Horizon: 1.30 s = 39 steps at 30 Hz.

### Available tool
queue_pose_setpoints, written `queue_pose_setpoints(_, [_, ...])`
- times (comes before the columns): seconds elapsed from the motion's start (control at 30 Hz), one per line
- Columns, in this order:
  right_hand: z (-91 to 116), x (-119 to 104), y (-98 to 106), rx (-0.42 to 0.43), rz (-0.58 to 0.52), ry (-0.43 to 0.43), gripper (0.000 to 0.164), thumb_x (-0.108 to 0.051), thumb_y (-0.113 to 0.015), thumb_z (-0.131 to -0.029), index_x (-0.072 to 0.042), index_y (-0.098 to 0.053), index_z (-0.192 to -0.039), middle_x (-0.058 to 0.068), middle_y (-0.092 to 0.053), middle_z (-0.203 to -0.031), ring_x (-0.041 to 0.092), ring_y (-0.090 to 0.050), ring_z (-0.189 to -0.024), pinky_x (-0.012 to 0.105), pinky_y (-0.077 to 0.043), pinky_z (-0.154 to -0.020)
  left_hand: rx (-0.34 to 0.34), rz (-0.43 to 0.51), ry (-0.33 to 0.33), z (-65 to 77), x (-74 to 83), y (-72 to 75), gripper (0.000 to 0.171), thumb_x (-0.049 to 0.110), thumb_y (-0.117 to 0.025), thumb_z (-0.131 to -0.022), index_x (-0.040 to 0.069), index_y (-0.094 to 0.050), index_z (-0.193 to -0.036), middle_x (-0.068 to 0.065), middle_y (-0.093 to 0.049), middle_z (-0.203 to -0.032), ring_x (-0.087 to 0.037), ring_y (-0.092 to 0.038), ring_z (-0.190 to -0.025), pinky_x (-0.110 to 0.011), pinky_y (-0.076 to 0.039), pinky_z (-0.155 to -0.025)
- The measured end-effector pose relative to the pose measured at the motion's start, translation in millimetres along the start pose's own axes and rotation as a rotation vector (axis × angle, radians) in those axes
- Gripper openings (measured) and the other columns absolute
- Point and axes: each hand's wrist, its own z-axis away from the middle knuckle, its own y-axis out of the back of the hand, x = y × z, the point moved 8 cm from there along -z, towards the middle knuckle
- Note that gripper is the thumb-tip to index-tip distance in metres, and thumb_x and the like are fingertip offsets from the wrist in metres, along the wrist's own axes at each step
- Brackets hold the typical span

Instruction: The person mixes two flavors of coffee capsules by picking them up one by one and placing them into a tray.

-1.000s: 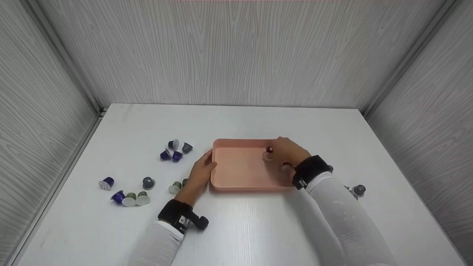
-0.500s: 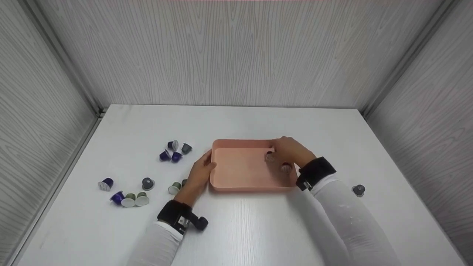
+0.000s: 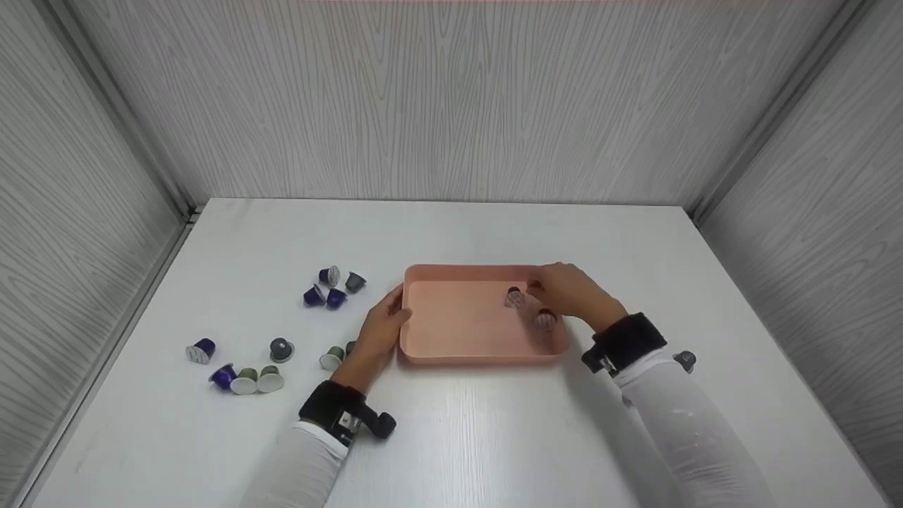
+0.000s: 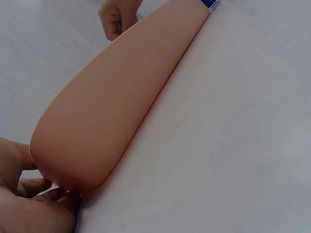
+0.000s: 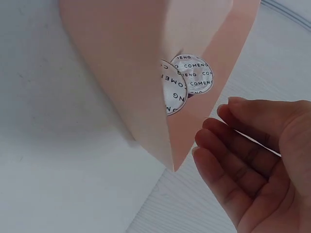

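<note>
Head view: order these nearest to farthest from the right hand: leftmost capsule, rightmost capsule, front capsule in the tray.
1. Front capsule, at the right end of the tray.
2. Rightmost capsule, just past the right sleeve.
3. Leftmost capsule, far over on the left.

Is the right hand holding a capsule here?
No, the right wrist view shows the right hand empty, and two capsules lying in the pink tray.

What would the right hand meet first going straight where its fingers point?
Probably the left coffee capsule inside the pink tray, just ahead of the right hand; the hand's height is unclear, so it might pass above.
</note>
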Motion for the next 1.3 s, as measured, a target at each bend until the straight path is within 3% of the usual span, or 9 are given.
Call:
queue_pose_setpoints(0.3, [20.0,1.4,9.3,0.091,0.003,0.055,0.016,-0.022,-0.062,-0.097,-0.012,-0.063,-0.085,-0.003,-0.058,-0.073,0.015,-0.051,-0.065,0.032,-0.045,-0.059,-0.011,0.037,0.001,2.3,1.3,-0.1,0.058,-0.002,-0.048,-0.098,0.001,-0.028,-0.152,-0.016,-0.029,-0.157,-0.027,-0.025,-0.144,-0.034,-0.022,-0.117])
queue_pose_setpoints(0.43, [29.5,2.1,13.5,0.154,-0.019,0.107,0.012,-0.021,-0.064,-0.096,-0.010,-0.069,-0.096,0.000,-0.066,-0.085,0.017,-0.061,-0.076,0.037,-0.053,-0.069,-0.002,0.033,-0.003,-1.0,-2.7,1.0,0.058,-0.003,-0.049,-0.098,0.001,-0.029,-0.152,-0.016,-0.029,-0.156,-0.027,-0.025,-0.144,-0.034,-0.022,-0.117])
queue_pose_setpoints(0.6, [40.4,8.8,13.4,0.189,-0.014,0.102,0.025,-0.027,-0.063,-0.097,-0.008,-0.069,-0.112,0.005,-0.070,-0.103,0.025,-0.066,-0.094,0.043,-0.054,-0.083,0.001,0.032,-0.004,-2.2,-2.9,1.3,0.059,-0.002,-0.050,-0.097,0.002,-0.030,-0.152,-0.015,-0.030,-0.156,-0.026,-0.027,-0.144,-0.033,-0.022,-0.117])
queue_pose_setpoints(0.8, [55.2,19.8,10.1,0.182,0.011,0.054,0.043,-0.030,-0.065,-0.095,-0.007,-0.059,-0.131,0.014,-0.062,-0.126,0.034,-0.056,-0.118,0.051,-0.046,-0.098,-0.006,0.036,-0.013,-0.9,0.6,0.4,0.058,-0.003,-0.048,-0.097,0.000,-0.030,-0.152,-0.016,-0.031,-0.155,-0.027,-0.028,-0.143,-0.034,-0.024,-0.117])
queue_pose_setpoints(1.03, [71.9,33.3,1.8,0.143,-0.001,0.023,0.070,-0.050,-0.058,-0.094,-0.009,-0.041,-0.148,0.020,-0.042,-0.147,0.039,-0.038,-0.135,0.056,-0.035,-0.108,-0.014,0.035,-0.033,-1.8,2.2,1.0,0.058,-0.002,-0.048,-0.097,0.000,-0.029,-0.152,-0.018,-0.031,-0.155,-0.029,-0.028,-0.143,-0.036,-0.023,-0.117])
queue_pose_setpoints(1.3, [87.9,42.3,-16.1,0.094,-0.012,0.007,0.075,-0.051,-0.052,-0.097,-0.008,-0.030,-0.154,0.024,-0.031,-0.153,0.045,-0.028,-0.139,0.060,-0.025,-0.112,0.002,0.021,-0.017,-1.4,0.8,0.9,0.058,-0.002,-0.050,-0.096,0.000,-0.031,-0.151,-0.017,-0.033,-0.155,-0.028,-0.030,-0.143,-0.035,-0.024,-0.117])
